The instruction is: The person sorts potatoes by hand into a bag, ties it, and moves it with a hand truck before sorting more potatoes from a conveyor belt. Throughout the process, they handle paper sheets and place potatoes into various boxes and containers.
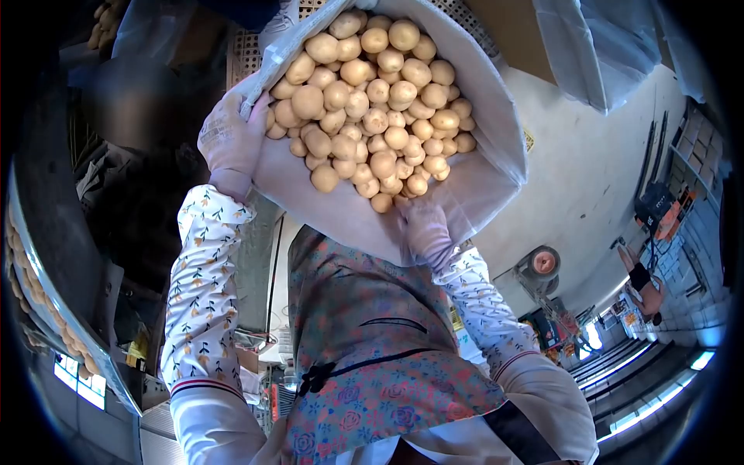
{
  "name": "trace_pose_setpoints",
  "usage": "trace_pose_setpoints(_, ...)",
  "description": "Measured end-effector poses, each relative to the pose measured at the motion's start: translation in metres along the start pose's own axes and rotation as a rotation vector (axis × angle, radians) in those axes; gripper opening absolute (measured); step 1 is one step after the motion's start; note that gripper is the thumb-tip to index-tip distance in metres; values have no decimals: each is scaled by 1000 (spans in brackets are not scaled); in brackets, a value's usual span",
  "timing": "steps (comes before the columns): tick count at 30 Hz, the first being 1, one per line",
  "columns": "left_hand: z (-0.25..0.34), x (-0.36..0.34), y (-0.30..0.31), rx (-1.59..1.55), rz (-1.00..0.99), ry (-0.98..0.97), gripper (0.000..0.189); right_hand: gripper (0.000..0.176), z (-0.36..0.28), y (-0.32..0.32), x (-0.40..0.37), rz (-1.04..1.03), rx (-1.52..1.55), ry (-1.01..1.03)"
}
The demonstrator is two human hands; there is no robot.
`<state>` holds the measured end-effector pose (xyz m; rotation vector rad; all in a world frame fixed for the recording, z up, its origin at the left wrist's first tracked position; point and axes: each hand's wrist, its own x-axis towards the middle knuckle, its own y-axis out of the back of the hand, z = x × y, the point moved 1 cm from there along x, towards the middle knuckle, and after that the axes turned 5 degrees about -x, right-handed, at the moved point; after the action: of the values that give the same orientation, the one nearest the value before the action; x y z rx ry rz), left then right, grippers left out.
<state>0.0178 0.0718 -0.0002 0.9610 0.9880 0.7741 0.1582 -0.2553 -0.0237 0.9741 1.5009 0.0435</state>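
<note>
Many round, pale-yellow potatoes [376, 116] lie heaped inside a whitish plastic liner [496, 116], which spreads wide around them. At its left rim, my left hand [230, 139], in a pale glove, is closed on the liner's edge, with the thumb on the inner side. My right hand [426, 226], also gloved, is at the near side of the liner, just below the lowest potatoes. Its fingers are curled against the plastic and partly hidden. Floral sleeve covers reach up both forearms, and a flowered apron [364, 294] is below the liner.
A cardboard box [508, 35] with a plastic lining stands at upper right. More potatoes [50, 298] lie along a metal-edged surface at far left. On the floor to the right is a wheeled machine [542, 263]. A person [645, 287] is farther off at right.
</note>
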Motion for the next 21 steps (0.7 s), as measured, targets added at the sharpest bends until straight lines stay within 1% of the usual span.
trace_pose_setpoints(1, -2, 1, -2, -8, 13, -13, 43, 25, -13, 31, 1, 371, 54, 93)
trace_pose_setpoints(3, -5, -1, -5, -22, 40, -38, 43, 29, -37, 64, 36, 688, 192, 234)
trace_pose_setpoints(5, -2, 0, -1, -33, 29, -21, 42, 33, -67, 85, 69, 727, 382, 262)
trace_pose_setpoints(7, 0, 0, 1, -37, 23, -14, 42, 30, -93, 65, 84, 782, 316, 256)
trace_pose_setpoints(8, 0, 0, 1, -37, 27, -18, 41, 28, -96, 55, 89, 812, 276, 249)
trace_pose_setpoints(11, 1, 2, 0, -61, 24, -27, 40, 24, -73, 31, 65, 359, 261, 142)
trace_pose_setpoints(13, -1, -2, 1, -68, 4, -21, 39, 21, -31, 2, 43, 519, 14, 448)
trace_pose_setpoints(15, -1, 0, 1, -71, -9, 0, 38, 20, -18, -3, 25, 553, 187, 242)
trace_pose_setpoints(16, 0, 0, 2, -114, -14, -11, 36, 22, -21, 8, 15, 470, 132, 173)
trace_pose_setpoints(19, -1, 0, 4, -169, -5, -45, 44, 30, -46, 50, 32, 610, 320, 83)
trace_pose_setpoints(20, -1, 1, 3, -166, 0, -48, 43, 37, -58, 80, 46, 775, 272, 154)
trace_pose_setpoints(21, -2, 1, 2, -163, 4, -52, 43, 41, -68, 105, 64, 842, 261, 216)
